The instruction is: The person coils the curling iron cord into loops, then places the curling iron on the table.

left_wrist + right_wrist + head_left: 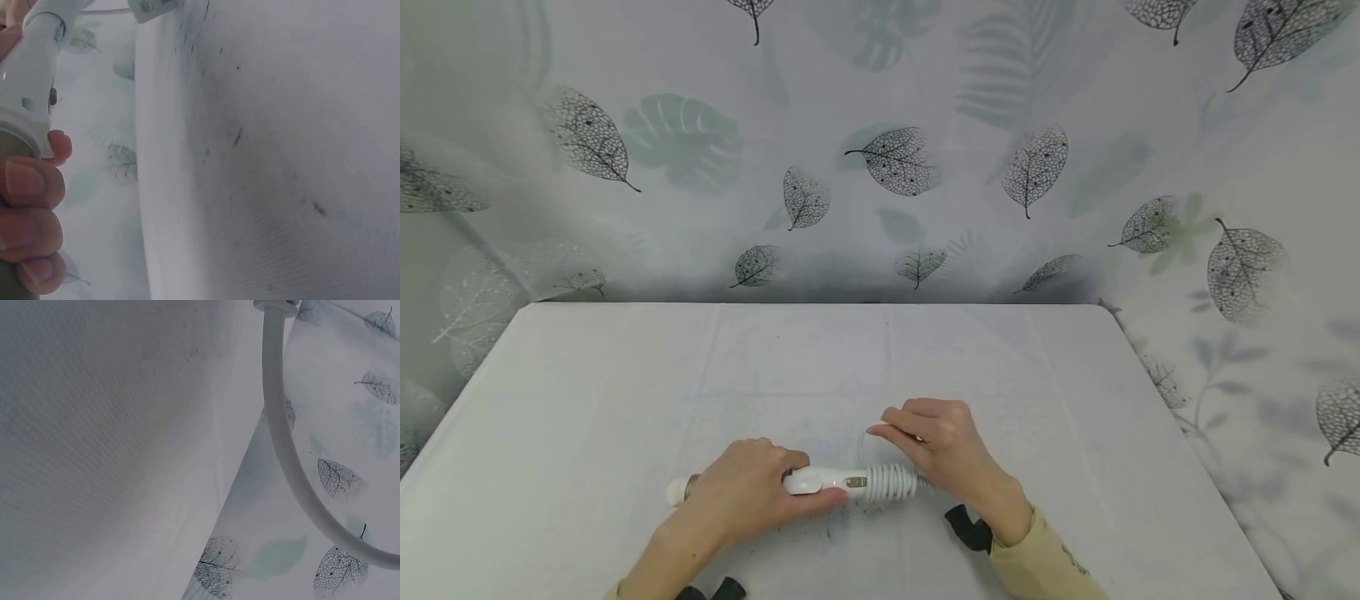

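A white curling iron [823, 481] lies crosswise near the front of the table, its barrel toward the left. My left hand [748, 483] grips it around the barrel; in the left wrist view curled fingers [31, 206] wrap the brownish barrel [14, 147]. Several turns of white cord [891, 482] are wound around the handle's right end. Above those turns, my right hand [943, 446] pinches the loose part of the cord between thumb and fingers. A stretch of cord [294, 462] curves through the right wrist view, where the right fingers are out of sight.
The white-covered table [625, 375] has dark specks near the iron. A leaf-patterned curtain [880, 225] hangs behind and beside it. Black pieces [967, 527] show by the right wrist and black pieces [727, 588] by the left. A small white block [152, 7] tops the left wrist view.
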The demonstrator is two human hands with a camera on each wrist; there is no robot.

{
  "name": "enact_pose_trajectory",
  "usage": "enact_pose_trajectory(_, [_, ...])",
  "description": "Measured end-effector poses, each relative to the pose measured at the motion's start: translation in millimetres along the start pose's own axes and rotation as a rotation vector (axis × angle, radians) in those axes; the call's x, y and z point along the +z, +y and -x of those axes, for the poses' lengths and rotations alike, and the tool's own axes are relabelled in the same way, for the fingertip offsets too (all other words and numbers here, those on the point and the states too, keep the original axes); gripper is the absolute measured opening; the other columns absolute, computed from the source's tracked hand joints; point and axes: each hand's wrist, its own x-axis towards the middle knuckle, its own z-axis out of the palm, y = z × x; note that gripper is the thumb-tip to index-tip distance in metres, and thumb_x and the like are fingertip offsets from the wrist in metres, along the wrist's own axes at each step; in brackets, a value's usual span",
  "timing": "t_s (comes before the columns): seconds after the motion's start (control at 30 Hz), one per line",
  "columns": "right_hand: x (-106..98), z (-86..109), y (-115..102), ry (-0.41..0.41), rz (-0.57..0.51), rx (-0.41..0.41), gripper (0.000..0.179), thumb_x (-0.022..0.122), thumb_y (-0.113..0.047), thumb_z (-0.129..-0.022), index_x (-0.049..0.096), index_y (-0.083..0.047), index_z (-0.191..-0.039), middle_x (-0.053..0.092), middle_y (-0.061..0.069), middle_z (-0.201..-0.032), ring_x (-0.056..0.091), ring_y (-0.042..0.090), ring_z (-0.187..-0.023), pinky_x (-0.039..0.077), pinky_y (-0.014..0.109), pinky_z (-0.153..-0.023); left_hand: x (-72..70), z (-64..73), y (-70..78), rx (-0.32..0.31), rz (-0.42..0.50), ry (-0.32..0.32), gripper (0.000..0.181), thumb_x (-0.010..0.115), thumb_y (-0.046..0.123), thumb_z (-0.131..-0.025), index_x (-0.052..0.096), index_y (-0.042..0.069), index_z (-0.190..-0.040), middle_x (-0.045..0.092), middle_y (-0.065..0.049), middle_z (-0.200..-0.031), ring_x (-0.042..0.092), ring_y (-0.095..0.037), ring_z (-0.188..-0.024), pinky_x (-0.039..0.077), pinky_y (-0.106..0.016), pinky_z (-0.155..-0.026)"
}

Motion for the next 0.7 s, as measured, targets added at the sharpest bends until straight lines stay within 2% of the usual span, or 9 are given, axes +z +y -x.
enact_pose_trajectory(0.1, [-1,0.4,-1,0.007,0.006,0.012,0.027,0.065,-0.029,-0.097,0.073,-0.011,-0.079,0.053,-0.006,-0.058,0.04,-0.001,-0.049,0.034,0.007,-0.05,0.3,-0.6,1.3,-0.034,0.022,-0.011,0.057,0.054,0.084,-0.079,0.046,0.031,-0.057,0.032,0.017,-0.05,0.03,0.002,-0.047,0.026,-0.019,-0.046])
enact_pose_trajectory(0.17, [-1,0.5,-1,0.011,0.012,0.007,0.026,0.065,-0.029,-0.097,0.073,-0.011,-0.079,0.053,-0.006,-0.058,0.04,-0.001,-0.049,0.034,0.007,-0.05,0.6,-1.1,2.4,-0.066,0.033,-0.02,0.056,0.053,0.085,-0.078,0.05,0.032,-0.058,0.036,0.017,-0.05,0.033,0.001,-0.047,0.028,-0.019,-0.046])
enact_pose_trajectory(0.3, [-2,-1.1,-4,0.01,0.035,-0.018,0.011,0.079,-0.015,-0.087,0.073,-0.011,-0.079,0.054,-0.006,-0.058,0.041,0.0,-0.049,0.035,0.006,-0.051,0.6,-2.6,3.8,-0.149,0.028,-0.039,0.055,0.055,0.086,-0.076,0.059,0.032,-0.064,0.043,0.017,-0.053,0.038,-0.001,-0.049,0.031,-0.021,-0.048])
enact_pose_trajectory(0.43, [-2,-2.4,-7,0.015,0.064,-0.037,0.013,0.085,-0.006,-0.077,0.074,-0.011,-0.081,0.057,-0.006,-0.059,0.043,-0.001,-0.05,0.036,0.006,-0.052,-0.8,-3.9,4.0,-0.232,0.043,-0.053,0.06,0.058,0.085,-0.075,0.071,0.027,-0.077,0.052,0.015,-0.06,0.044,-0.003,-0.055,0.036,-0.024,-0.054])
enact_pose_trajectory(0.63, [0,-1.7,-10,0.004,0.082,-0.056,0.011,0.083,-0.009,-0.08,0.073,-0.011,-0.08,0.057,-0.005,-0.06,0.043,0.0,-0.05,0.037,0.006,-0.053,-2.5,-5.2,3.2,-0.316,0.069,-0.069,0.073,0.055,0.086,-0.075,0.077,0.019,-0.092,0.066,0.008,-0.074,0.053,-0.005,-0.063,0.044,-0.03,-0.061])
enact_pose_trajectory(0.7, [1,-1.2,-10,-0.005,0.087,-0.059,0.01,0.081,-0.011,-0.083,0.072,-0.012,-0.079,0.055,-0.006,-0.059,0.042,0.0,-0.05,0.036,0.006,-0.053,-2.4,-5.6,2.8,-0.332,0.071,-0.074,0.075,0.054,0.087,-0.075,0.077,0.018,-0.092,0.067,0.007,-0.075,0.054,-0.006,-0.064,0.044,-0.031,-0.062])
